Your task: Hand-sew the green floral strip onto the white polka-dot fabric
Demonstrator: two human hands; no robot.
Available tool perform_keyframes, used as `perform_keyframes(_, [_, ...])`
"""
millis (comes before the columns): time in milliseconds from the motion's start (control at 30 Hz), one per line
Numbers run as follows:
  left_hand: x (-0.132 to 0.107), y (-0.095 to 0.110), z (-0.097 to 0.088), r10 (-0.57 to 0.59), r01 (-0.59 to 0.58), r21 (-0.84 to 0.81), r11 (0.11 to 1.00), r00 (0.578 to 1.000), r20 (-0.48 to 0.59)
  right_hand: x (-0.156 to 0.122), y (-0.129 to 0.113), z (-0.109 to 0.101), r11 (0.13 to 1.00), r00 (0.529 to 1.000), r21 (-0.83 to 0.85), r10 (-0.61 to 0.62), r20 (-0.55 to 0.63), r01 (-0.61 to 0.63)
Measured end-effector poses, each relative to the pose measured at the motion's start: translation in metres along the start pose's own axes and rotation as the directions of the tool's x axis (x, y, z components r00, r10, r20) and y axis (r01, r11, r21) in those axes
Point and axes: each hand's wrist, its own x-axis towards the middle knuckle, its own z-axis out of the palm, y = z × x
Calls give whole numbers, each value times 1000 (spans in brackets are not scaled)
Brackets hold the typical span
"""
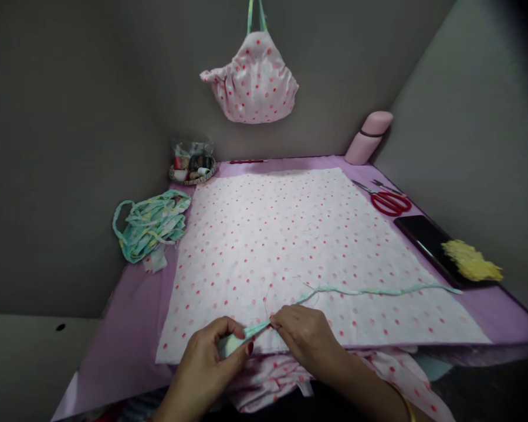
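Left hand [205, 366] clenches a white fabric wad [229, 346]; right hand [303, 340] pinches a mint fabric strip [378, 290]; woven basket [192, 179] holds thread spools [180, 164].

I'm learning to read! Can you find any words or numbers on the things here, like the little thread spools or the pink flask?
No words, numbers or brands can be read: the thread spools in the small basket are too small and blurred to tell, and the pink flask and black phone show no writing.
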Motion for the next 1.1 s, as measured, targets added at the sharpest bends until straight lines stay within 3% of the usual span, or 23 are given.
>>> perform_keyframes(333, [-1, -2, 2, 35, -35, -26, 999, 999, -28, 1, -1, -2, 1000, 1000, 18, -4, -6, 4])
perform_keyframes(433, [-1, -4, 2, 97, -99, -56, 993, 994, -51, 1, -1, -3, 1000, 1000, 23, 0, -8, 1])
perform_keyframes(600, [-2, -6, 2, 233, -229, 107, 968, 972, -30, 2, -2, -4, 1000, 1000, 25, -7, -19, 7])
perform_keyframes(867, [-8, -1, 6, 285, -256, 335, 907, 958, -40, 2, -3, -4, 1000, 1000, 18, 2, 3, -2])
perform_keyframes(1100, [-7, -14, 11, 319, -281, 308, 909, 944, -79, 2, -3, -4, 1000, 1000, 16, -16, 6, 15])
